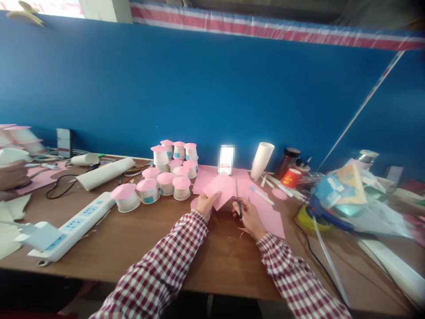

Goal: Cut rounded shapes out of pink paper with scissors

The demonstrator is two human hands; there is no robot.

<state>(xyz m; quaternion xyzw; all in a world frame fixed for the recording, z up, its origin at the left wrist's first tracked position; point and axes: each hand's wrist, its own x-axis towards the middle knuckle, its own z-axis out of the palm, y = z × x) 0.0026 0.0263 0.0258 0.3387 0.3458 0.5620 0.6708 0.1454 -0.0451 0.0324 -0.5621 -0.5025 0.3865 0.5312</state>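
Pink paper (221, 188) is pinched in the left hand (206, 205) over the desk (226, 266). Just beyond its right edge, scissors (239, 208) gripped in the right hand (249, 214) point lengthwise away from the person; whether the blades touch it, I cannot tell.

By a head-worn camera, the table (229, 270) is viewed from above and behind the left hand (206, 206) and right hand (250, 216), forward and slightly downward. Their grip is framed nearby, below the view's centre; beyond it, the blue partition (212, 88) is faced almost squarely.
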